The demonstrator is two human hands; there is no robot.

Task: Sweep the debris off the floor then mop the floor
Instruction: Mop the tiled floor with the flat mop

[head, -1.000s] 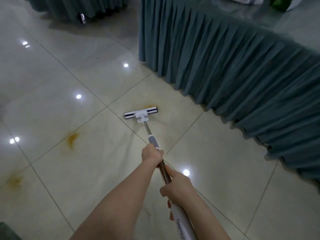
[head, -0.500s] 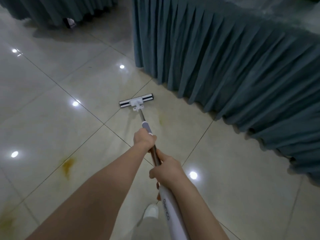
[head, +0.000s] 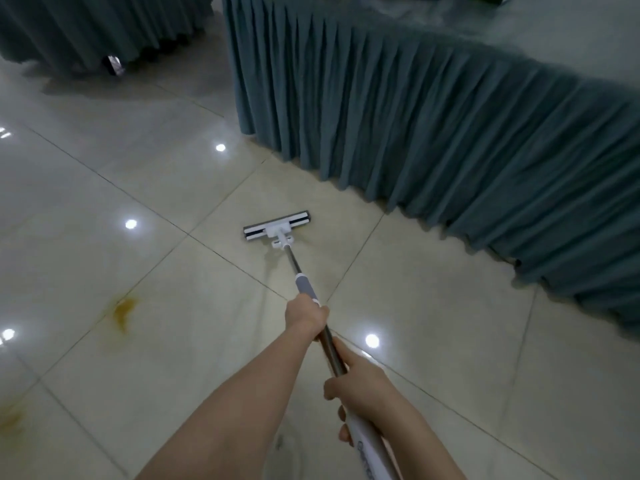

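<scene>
As the left hand (head: 306, 315) and right hand (head: 360, 386) each grasp its steel pole (head: 293, 262), the white flat-headed mop (head: 277, 227) lies on the glossy beige tiled floor (head: 433, 306).

L grip (head: 306, 315) & R grip (head: 360, 386) hold mop (head: 304, 287), head flat on floor (head: 173, 188)

left hand (head: 306, 315) forward, arm outstretched, gripping mop handle (head: 304, 284); right hand (head: 363, 389) behind, gripping too, index finger straight.

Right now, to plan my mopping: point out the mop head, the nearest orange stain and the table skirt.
mop head (head: 277, 230): head view, white centre bracket.
orange stain (head: 124, 310): head view, its dark middle.
table skirt (head: 450, 140): head view, pleated cloth.
</scene>
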